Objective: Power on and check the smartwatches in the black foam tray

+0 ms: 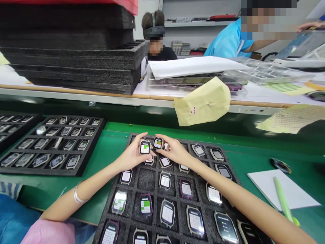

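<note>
My left hand (138, 150) grips a smartwatch (145, 147) without a strap, its lit screen showing white and green blocks. Close beside it, my right hand (171, 149) holds another strapless smartwatch (158, 143) between thumb and fingers, its screen lit white, green and orange. Both hands are above the far side of a black foam tray (146, 179), whose compartments hold many watch bodies, most with lit screens. Among them are a purple-cased watch (186, 188) and a silver one (165, 180). One compartment in the second visible row holds no watch.
A second foam tray (87, 154) of watches lies on the green table at left. At right are a white pad (299, 193), a green pen (282, 198) and a dark watch (280, 165). Stacked black foam trays (76, 67) stand on a raised shelf; two people sit or stand beyond.
</note>
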Demonstrator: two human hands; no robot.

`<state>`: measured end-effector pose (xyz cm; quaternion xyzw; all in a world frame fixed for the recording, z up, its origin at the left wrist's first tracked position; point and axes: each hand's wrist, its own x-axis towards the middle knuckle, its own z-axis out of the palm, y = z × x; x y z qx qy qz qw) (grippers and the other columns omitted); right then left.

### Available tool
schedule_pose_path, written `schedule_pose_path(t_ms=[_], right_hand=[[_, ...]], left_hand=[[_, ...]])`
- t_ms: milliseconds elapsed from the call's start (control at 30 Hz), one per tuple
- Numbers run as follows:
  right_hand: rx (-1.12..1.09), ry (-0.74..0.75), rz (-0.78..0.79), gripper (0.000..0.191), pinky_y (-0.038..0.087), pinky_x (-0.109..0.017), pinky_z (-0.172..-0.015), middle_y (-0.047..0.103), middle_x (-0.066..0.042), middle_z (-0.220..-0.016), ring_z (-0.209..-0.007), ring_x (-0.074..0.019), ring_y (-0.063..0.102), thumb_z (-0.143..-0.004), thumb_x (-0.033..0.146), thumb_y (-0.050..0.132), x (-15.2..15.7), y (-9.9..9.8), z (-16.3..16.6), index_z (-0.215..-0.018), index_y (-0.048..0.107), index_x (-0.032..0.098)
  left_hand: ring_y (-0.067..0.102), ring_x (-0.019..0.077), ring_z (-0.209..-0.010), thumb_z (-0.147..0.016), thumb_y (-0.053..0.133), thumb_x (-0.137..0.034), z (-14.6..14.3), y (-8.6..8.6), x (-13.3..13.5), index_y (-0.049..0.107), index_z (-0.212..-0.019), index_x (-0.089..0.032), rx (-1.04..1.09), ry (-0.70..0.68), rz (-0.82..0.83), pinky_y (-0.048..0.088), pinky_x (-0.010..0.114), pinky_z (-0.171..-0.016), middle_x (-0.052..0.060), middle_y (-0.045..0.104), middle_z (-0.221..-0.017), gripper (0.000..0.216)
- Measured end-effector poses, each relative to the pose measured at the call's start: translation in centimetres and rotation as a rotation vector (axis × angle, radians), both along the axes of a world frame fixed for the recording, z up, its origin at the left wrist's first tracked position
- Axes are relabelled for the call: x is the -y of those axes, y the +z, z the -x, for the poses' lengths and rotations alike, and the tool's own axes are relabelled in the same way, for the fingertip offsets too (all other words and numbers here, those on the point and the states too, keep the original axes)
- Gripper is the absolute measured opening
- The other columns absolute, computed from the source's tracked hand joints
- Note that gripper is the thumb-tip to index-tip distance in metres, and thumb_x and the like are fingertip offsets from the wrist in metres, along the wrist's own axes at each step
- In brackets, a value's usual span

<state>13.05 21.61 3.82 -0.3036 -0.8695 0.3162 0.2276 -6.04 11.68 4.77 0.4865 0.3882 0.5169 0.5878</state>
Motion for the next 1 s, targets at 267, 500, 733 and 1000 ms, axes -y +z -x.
schedule_pose_path(t_ms=[267, 500, 733, 1000], right_hand=[[0.157, 0.128, -0.192, 0.053, 0.043, -0.047, -0.091, 0.06, -0.013, -0.108, -0.102, -0.0315, 0.054, -0.077, 0.026, 0.077, -2.7, -0.9, 3.8, -0.126, 0.06, 0.015], [0.32, 0.171, -0.241, 0.051, 0.042, -0.045, -0.093, 0.058, -0.016, -0.113, -0.107, -0.0321, 0.05, -0.084, 0.028, 0.07, -3.8, 0.8, 0.1, -0.13, 0.056, 0.013], [0.463, 0.124, -0.195, 0.03, 0.046, -0.04, -0.088, 0.061, -0.014, -0.104, -0.1, -0.0301, 0.056, -0.081, 0.022, 0.069, -4.7, 2.5, -8.2, -0.109, 0.068, 0.011], [0.604, 0.079, -0.231, 0.035, 0.048, -0.036, -0.076, 0.056, -0.011, -0.098, -0.09, -0.03, 0.058, -0.066, 0.026, 0.082, -3.4, 2.2, -7.8, -0.096, 0.072, 0.012]], left_hand=[[0.058, 0.0266, -0.107, -0.082, 0.065, -0.03, 5.4, -1.6, -3.6, 0.045, -0.123, -0.019, -0.763, 0.136, -0.306, 0.046, 0.044, -0.095, 0.011, 0.058, -0.116, 0.047], [0.05, 0.0304, -0.107, -0.074, 0.073, -0.039, 7.6, -3.1, -5.6, 0.061, -0.106, -0.019, -1.094, 0.057, -0.365, 0.036, 0.047, -0.097, 0.009, 0.058, -0.109, 0.04], [0.047, 0.0288, -0.109, -0.085, 0.059, -0.04, 3.0, -1.4, -6.0, 0.057, -0.112, -0.016, -1.3, -0.08, -0.471, 0.035, 0.043, -0.095, 0.011, 0.054, -0.114, 0.037], [0.054, 0.0351, -0.099, -0.071, 0.066, -0.029, -7.7, -0.7, -8.8, 0.064, -0.09, -0.01, -1.546, -0.236, -0.548, 0.041, 0.048, -0.085, 0.017, 0.059, -0.099, 0.027]])
